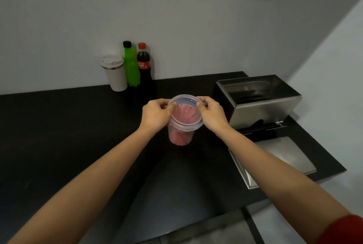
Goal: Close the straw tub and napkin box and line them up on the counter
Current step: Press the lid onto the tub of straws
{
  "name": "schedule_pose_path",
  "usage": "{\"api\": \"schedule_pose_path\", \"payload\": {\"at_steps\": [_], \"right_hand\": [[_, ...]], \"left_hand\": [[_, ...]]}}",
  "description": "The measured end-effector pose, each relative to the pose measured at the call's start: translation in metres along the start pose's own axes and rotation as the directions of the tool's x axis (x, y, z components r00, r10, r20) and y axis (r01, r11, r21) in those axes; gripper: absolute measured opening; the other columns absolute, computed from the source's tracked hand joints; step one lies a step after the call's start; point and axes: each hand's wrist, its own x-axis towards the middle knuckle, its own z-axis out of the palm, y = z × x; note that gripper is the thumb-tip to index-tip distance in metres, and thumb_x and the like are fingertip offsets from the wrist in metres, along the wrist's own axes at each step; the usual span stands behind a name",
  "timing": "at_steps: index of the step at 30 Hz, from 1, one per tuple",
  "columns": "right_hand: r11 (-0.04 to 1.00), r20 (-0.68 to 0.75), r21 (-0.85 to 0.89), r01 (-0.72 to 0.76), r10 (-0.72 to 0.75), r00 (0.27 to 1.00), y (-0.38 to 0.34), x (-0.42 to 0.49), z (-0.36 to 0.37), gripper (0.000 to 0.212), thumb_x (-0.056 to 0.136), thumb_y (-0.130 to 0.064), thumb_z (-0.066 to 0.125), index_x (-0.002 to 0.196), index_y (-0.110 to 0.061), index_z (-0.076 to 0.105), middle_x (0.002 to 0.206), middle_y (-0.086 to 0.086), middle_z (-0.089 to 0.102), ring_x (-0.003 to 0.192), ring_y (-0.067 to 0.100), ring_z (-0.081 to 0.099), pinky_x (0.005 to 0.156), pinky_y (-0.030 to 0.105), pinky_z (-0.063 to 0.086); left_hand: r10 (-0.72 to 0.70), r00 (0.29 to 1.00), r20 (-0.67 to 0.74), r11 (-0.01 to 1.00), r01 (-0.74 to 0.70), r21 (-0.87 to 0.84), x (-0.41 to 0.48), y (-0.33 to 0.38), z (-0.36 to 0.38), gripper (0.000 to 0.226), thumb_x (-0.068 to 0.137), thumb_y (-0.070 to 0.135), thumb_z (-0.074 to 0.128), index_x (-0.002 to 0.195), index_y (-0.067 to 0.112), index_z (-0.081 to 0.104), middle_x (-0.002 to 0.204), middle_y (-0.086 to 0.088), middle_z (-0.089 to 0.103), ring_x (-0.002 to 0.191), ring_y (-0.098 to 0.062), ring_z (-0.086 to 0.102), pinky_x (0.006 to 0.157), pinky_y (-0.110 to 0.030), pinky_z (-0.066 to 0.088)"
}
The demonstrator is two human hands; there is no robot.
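Café counter — straws (napkin box).

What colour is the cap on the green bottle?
Black. The tall green plastic bottle by the wall has a black cap, seen in the head view.

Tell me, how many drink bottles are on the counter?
2. A green bottle and a cola bottle stand side by side against the back wall, right of a white cup. None looks hidden.

Two bare hands, left hand and right hand, gripped a clear round plastic lid atop a clear tub of pink straws on a black counter, beside an open steel box.
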Motion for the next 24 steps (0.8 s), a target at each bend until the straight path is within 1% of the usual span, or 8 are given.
{"api": "schedule_pose_path", "payload": {"at_steps": [2,7,10,12,14,17,21,24], "right_hand": [[1.000,-0.007,-0.007,-0.015,0.015,1.000,-0.002,0.010,0.005,0.030,0.095,-0.024,0.048,0.124,-0.019,0.054,0.121,0.002,0.058,0.106,0.013,0.057,0.088,0.029,0.050],[0.999,-0.001,-0.033,-0.031,0.031,1.000,-0.002,0.027,0.011,0.031,0.094,-0.023,0.050,0.125,-0.018,0.055,0.121,0.002,0.061,0.105,0.012,0.059,0.087,0.028,0.050],[0.998,-0.009,-0.054,-0.041,0.041,0.999,0.003,0.032,0.012,0.032,0.094,-0.024,0.050,0.125,-0.019,0.055,0.122,0.002,0.060,0.105,0.012,0.059,0.084,0.025,0.049],[0.997,-0.017,-0.065,-0.027,0.026,1.000,0.006,0.033,0.015,0.031,0.094,-0.024,0.051,0.124,-0.020,0.056,0.121,0.001,0.058,0.101,0.008,0.057,0.078,0.018,0.046],[0.996,-0.031,-0.086,-0.011,0.009,0.999,0.010,0.032,0.017,0.030,0.094,-0.023,0.051,0.123,-0.019,0.058,0.119,-0.002,0.055,0.094,0.002,0.052,0.070,0.009,0.039],[0.997,-0.042,-0.075,-0.015,0.012,0.999,0.014,0.032,0.019,0.030,0.094,-0.021,0.050,0.123,-0.018,0.058,0.115,-0.004,0.051,0.092,0.001,0.048,0.065,0.007,0.035],[0.999,-0.025,-0.046,-0.029,0.027,0.999,0.016,0.032,0.020,0.030,0.095,-0.022,0.049,0.123,-0.019,0.059,0.113,-0.005,0.050,0.087,0.000,0.048,0.066,0.008,0.035],[0.999,-0.022,-0.029,-0.046,0.045,0.999,0.017,0.031,0.020,0.030,0.095,-0.020,0.049,0.123,-0.018,0.058,0.118,-0.002,0.051,0.094,0.002,0.048,0.073,0.012,0.039]], "left_hand": [[0.025,1.000,-0.009,0.996,-0.025,0.086,0.011,-0.002,-0.003,0.033,0.090,0.033,0.058,0.117,0.016,0.064,0.090,-0.002,0.070,0.073,-0.013,0.068,0.071,-0.035,0.059],[0.044,0.999,-0.014,0.987,-0.042,0.158,0.029,-0.004,-0.005,0.035,0.091,0.032,0.058,0.118,0.011,0.064,0.095,-0.007,0.071,0.073,-0.013,0.063,0.070,-0.030,0.056],[0.038,0.999,-0.015,0.987,-0.035,0.156,0.033,-0.006,-0.001,0.033,0.091,0.030,0.058,0.117,0.011,0.064,0.089,-0.003,0.069,0.066,-0.008,0.061,0.059,-0.020,0.050],[0.016,1.000,-0.023,0.989,-0.013,0.150,0.035,-0.008,0.000,0.032,0.091,0.030,0.058,0.116,0.012,0.065,0.084,0.002,0.066,0.061,-0.004,0.059,0.053,-0.016,0.045],[-0.003,1.000,-0.013,0.988,0.005,0.155,0.035,-0.011,0.002,0.031,0.091,0.030,0.057,0.116,0.012,0.065,0.081,0.004,0.065,0.058,-0.004,0.058,0.051,-0.015,0.043],[-0.014,1.000,0.011,0.986,0.012,0.168,0.032,-0.016,0.006,0.030,0.092,0.029,0.056,0.115,0.012,0.065,0.074,0.008,0.062,0.054,-0.002,0.057,0.048,-0.013,0.041],[0.000,1.000,0.026,0.986,-0.004,0.164,0.030,-0.021,0.008,0.031,0.092,0.030,0.056,0.116,0.012,0.065,0.090,-0.002,0.070,0.058,-0.003,0.057,0.053,-0.015,0.044],[0.014,1.000,0.020,0.983,-0.017,0.181,0.029,-0.021,0.009,0.031,0.092,0.029,0.057,0.117,0.012,0.065,0.100,-0.006,0.071,0.068,-0.008,0.060,0.059,-0.018,0.048]]}}
